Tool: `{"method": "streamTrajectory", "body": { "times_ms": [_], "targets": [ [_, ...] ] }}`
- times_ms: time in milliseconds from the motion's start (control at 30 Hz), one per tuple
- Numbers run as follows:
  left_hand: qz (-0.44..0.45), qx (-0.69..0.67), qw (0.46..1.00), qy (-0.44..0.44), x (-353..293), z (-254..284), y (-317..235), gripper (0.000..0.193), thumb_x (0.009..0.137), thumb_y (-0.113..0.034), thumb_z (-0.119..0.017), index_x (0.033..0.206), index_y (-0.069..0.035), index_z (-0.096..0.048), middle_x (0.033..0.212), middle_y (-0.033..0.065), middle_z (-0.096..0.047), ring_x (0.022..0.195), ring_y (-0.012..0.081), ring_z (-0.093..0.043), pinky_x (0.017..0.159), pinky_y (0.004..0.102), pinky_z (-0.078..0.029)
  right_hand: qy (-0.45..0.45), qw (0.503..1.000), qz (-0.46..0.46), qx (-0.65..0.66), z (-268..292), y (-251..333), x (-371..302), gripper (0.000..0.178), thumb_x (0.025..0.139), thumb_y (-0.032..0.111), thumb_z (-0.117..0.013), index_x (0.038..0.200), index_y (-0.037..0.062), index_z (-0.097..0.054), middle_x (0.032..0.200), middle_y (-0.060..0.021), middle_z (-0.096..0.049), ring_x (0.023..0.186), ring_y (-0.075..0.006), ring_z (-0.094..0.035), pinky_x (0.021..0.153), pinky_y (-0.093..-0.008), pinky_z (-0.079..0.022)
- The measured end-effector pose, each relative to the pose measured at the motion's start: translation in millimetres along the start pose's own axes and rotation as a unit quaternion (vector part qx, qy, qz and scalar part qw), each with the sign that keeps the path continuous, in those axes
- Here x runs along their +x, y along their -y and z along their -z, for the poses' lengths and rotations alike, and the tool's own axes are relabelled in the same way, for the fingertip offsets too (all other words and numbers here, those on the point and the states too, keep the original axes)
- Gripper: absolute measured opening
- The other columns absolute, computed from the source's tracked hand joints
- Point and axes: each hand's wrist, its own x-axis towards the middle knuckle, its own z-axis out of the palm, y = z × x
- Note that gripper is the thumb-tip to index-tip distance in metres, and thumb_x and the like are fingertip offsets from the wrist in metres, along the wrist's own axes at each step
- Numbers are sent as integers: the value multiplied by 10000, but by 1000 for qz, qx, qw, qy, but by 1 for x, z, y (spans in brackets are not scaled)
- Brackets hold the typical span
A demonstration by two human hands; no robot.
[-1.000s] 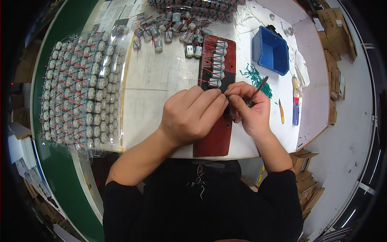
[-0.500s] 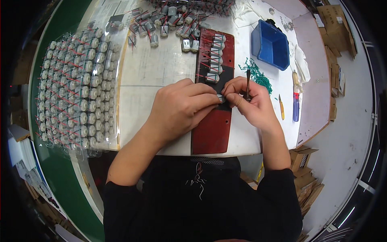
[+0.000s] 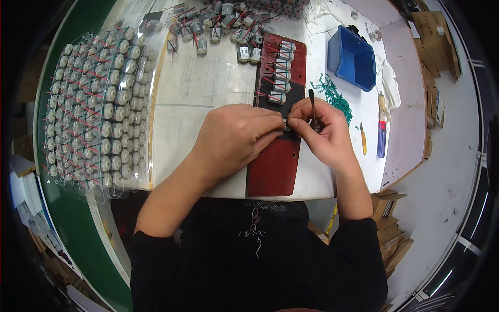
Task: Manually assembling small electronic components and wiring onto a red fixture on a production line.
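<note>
My left hand (image 3: 231, 135) is closed over the red board (image 3: 275, 169), its fingertips pinching a small motor (image 3: 286, 126) that they mostly hide. From the other side my right hand (image 3: 325, 127) meets it, thumb and forefinger at the same motor. A slim dark metal tool (image 3: 312, 106) stands up out of my right hand, gripped by the curled fingers; its exact kind is unclear. Just beyond my fingertips, several small motors with red wires, such as this nearest motor (image 3: 277, 97), lie in a row across the board's black strip.
Clear trays of motors (image 3: 99, 109) are stacked at the left. Loose motors (image 3: 214, 34) lie at the back. On the right are a blue bin (image 3: 353, 62), green plastic bits (image 3: 335, 99), a yellow-handled blade (image 3: 363, 140) and a screwdriver (image 3: 382, 138) with a purple-red handle.
Both hands stay at the motor with small finger movements. The tool in my right hand has tipped slightly to the left. The whole view has shifted a little.
</note>
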Motion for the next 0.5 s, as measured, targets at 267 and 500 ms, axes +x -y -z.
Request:
{"method": "streamTrajectory", "body": {
  "times_ms": [267, 500],
  "targets": [
    [9, -10, 1000, -2, 1, -1, -1, 115, 843, -131, -781, 945, -88, -751, 922, 65, -759, 845, 282, -725, 731, 391, -581, -16, 999, 27, 4, -5, -2, 3, 80, 892, 19, -733, 939, -15, -678, 834, -78, -628, 718, -159, -592, 647, -289, -464],
    [26, -28, 999, 5, 3, -1, -2, 131, 826, -125, -808, 928, -73, -745, 910, 79, -753, 830, 288, -718, 724, 386, -576, -5, 999, 43, -16, -1, 3, 5, 72, 904, 0, -713, 952, -24, -665, 858, -78, -632, 753, -170, -597, 679, -288, -479]
  ]
}}
